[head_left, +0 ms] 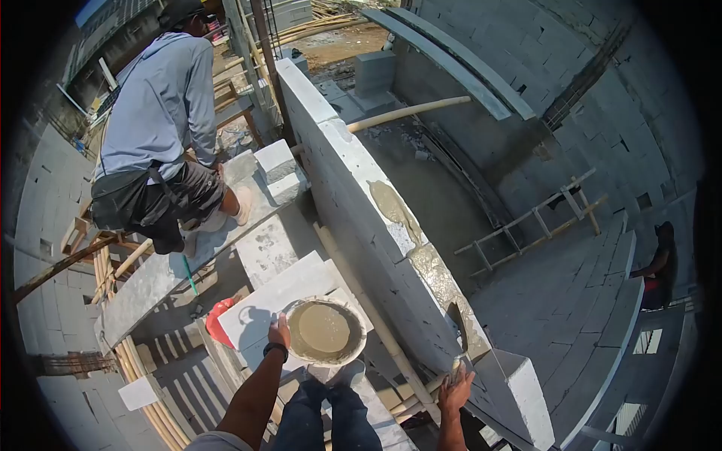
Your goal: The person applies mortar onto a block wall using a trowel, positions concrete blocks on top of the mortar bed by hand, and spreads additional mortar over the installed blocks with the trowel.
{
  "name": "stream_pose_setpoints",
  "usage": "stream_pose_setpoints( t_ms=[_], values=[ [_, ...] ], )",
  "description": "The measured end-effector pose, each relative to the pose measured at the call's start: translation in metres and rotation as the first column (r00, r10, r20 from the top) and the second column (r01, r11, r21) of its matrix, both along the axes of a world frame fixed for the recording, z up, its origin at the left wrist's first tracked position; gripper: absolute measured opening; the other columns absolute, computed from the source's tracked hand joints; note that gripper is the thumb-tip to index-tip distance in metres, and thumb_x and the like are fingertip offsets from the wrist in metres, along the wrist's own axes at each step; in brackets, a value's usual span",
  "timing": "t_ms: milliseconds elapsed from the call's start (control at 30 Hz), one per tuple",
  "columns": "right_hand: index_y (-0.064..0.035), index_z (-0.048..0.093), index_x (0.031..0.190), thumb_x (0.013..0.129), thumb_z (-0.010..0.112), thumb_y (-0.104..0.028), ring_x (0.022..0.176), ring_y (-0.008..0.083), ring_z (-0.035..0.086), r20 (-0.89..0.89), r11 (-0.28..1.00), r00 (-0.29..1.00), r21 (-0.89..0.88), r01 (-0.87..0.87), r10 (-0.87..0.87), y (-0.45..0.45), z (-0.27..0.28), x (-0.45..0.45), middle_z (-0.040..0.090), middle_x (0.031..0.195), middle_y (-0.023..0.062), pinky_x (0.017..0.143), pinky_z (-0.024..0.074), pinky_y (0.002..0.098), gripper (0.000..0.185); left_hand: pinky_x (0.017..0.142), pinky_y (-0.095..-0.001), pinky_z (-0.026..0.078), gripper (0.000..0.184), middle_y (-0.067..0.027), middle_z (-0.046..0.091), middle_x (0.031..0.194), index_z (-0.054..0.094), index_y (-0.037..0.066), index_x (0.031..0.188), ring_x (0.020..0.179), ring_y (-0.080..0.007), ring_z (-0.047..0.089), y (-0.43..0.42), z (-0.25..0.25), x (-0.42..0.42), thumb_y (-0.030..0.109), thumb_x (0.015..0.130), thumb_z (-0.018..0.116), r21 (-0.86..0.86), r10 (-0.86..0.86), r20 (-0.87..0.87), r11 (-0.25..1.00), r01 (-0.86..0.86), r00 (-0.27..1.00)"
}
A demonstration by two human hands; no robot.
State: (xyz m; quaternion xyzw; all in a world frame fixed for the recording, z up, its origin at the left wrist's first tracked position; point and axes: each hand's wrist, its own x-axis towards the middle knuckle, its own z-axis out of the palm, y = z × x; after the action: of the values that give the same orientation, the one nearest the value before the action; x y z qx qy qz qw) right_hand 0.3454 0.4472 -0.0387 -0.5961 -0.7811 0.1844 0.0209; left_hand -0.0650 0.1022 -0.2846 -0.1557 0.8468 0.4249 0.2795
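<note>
My left hand (279,331) is closed on the left rim of a round bucket (364,342) that holds grey wet mortar (325,331). The bucket stands on pale blocks (252,312) in front of my legs. In my right hand (456,388) is the handle of a trowel (458,331), its blade against the top of a block wall (357,203) near the wall's close end. Wet mortar (440,279) coats part of that top, shiny close to the trowel. A white block (529,402) sits at the near end of the wall.
A person in a grey top (154,105) crouches on a plank platform (143,301) at left. Bamboo poles (383,331) run beside the wall. Across it are a ladder (538,222) and another person (662,263) at far right. A red object (218,322) lies left of the bucket.
</note>
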Motion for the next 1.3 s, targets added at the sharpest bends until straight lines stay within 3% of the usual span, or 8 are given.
stream_pose_setpoints(
  t_ms=[133, 267, 367, 567, 733, 933, 1033, 1300],
  values=[
    [-0.003, 0.05, 0.141, 0.077, 0.07, -0.009, 0.105, 0.0489, 0.058, -0.038, 0.977, 0.993, 0.185, -0.107, 0.116, -0.013, -0.001, -0.009, 0.052, 0.117, 0.0283, 0.09, 0.0485, 0.05, 0.067, 0.102, -0.0479, 0.044, 0.081, -0.0377, 0.06, 0.12, 0.057, -0.011, 0.126, 0.12, -0.0506, 0.055, 0.015, 0.034, 0.007, 0.063, 0.096, 0.046, -0.054, 0.027, 0.037, 0.998, -0.025, 0.999],
    [0.0005, 0.048, 0.141, 0.078, 0.067, -0.012, 0.097, 0.0492, 0.056, -0.108, 0.948, 0.971, 0.263, -0.177, 0.212, -0.011, -0.018, -0.013, 0.052, 0.11, 0.0299, 0.087, 0.0467, 0.0517, 0.066, 0.069, -0.0413, 0.051, 0.056, -0.0145, 0.065, 0.075, 0.059, 0.0, 0.094, 0.071, -0.0319, 0.065, 0.012, -0.007, 0.022, 0.055, 0.1, 0.048, -0.158, -0.103, -0.276, 0.986, 0.06, 0.956],
    [0.0016, 0.047, 0.141, 0.081, 0.063, -0.015, 0.092, 0.0467, 0.054, -0.073, 0.949, 0.974, 0.251, -0.188, 0.213, -0.011, -0.028, -0.008, 0.053, 0.11, 0.0286, 0.083, 0.0451, 0.0523, 0.064, 0.095, -0.0533, 0.046, 0.073, -0.033, 0.064, 0.116, 0.06, -0.006, 0.116, 0.115, -0.0499, 0.057, 0.019, 0.074, 0.013, 0.063, 0.096, 0.044, 0.065, -0.054, 0.067, 0.997, 0.05, 0.996],
    [0.0073, 0.047, 0.138, 0.084, 0.062, -0.02, 0.097, 0.0475, 0.053, 0.014, 0.9, 0.96, 0.345, -0.266, 0.278, 0.016, -0.072, 0.005, 0.055, 0.114, 0.0297, 0.085, 0.0433, 0.0551, 0.062, 0.079, -0.0468, 0.056, 0.029, -0.0212, 0.06, 0.107, 0.061, 0.01, 0.123, 0.092, -0.0405, 0.065, 0.015, 0.059, 0.032, 0.014, 0.096, 0.051, -0.051, -0.369, -0.339, 0.926, 0.374, 0.866],
    [0.01, 0.047, 0.137, 0.087, 0.063, -0.025, 0.098, 0.048, 0.052, 0.017, 0.836, 0.947, 0.464, -0.293, 0.322, 0.021, -0.101, 0.006, 0.055, 0.116, 0.0309, 0.087, 0.0432, 0.0557, 0.063, 0.082, -0.0486, 0.054, 0.03, -0.0232, 0.061, 0.109, 0.06, 0.009, 0.125, 0.094, -0.042, 0.065, 0.016, 0.053, 0.037, 0.02, 0.101, 0.047, -0.047, -0.412, -0.296, 0.907, 0.418, 0.862],
    [0.0085, 0.049, 0.132, 0.088, 0.064, -0.017, 0.103, 0.0378, 0.056, -0.006, 0.887, 0.964, 0.394, -0.243, 0.267, 0.008, -0.084, -0.007, 0.056, 0.113, 0.0239, 0.089, 0.0456, 0.0471, 0.053, 0.09, -0.0515, 0.052, 0.042, -0.0295, 0.06, 0.123, 0.058, 0.005, 0.121, 0.107, -0.0471, 0.061, 0.015, 0.068, 0.033, 0.04, 0.102, 0.046, -0.027, -0.485, -0.292, 0.865, 0.5, 0.824],
    [0.0085, 0.052, 0.126, 0.089, 0.063, -0.016, 0.086, 0.0278, 0.057, -0.54, 0.962, 0.822, 0.272, -0.031, 0.179, 0.001, -0.083, -0.025, 0.056, 0.098, 0.0161, 0.073, 0.0478, 0.0403, 0.046, 0.091, -0.0524, 0.051, 0.05, -0.0319, 0.06, 0.125, 0.058, 0.004, 0.12, 0.111, -0.0488, 0.06, 0.022, 0.027, 0.045, 0.049, 0.099, 0.048, -0.006, -0.394, -0.236, 0.915, 0.404, 0.889],
    [-0.0011, 0.052, 0.105, 0.092, 0.063, -0.019, 0.053, 0.0157, 0.047, -0.487, 0.95, 0.82, -0.223, 0.216, -0.301, -0.006, -0.018, -0.074, 0.047, 0.07, 0.0052, 0.043, 0.0363, 0.0336, 0.025, 0.09, -0.0531, 0.051, 0.056, -0.0339, 0.063, 0.114, 0.054, 0.0, 0.118, 0.106, -0.0475, 0.063, 0.027, 0.114, 0.03, 0.052, 0.097, 0.051, 0.081, -0.389, -0.122, 0.913, 0.399, 0.913]
  ],
)
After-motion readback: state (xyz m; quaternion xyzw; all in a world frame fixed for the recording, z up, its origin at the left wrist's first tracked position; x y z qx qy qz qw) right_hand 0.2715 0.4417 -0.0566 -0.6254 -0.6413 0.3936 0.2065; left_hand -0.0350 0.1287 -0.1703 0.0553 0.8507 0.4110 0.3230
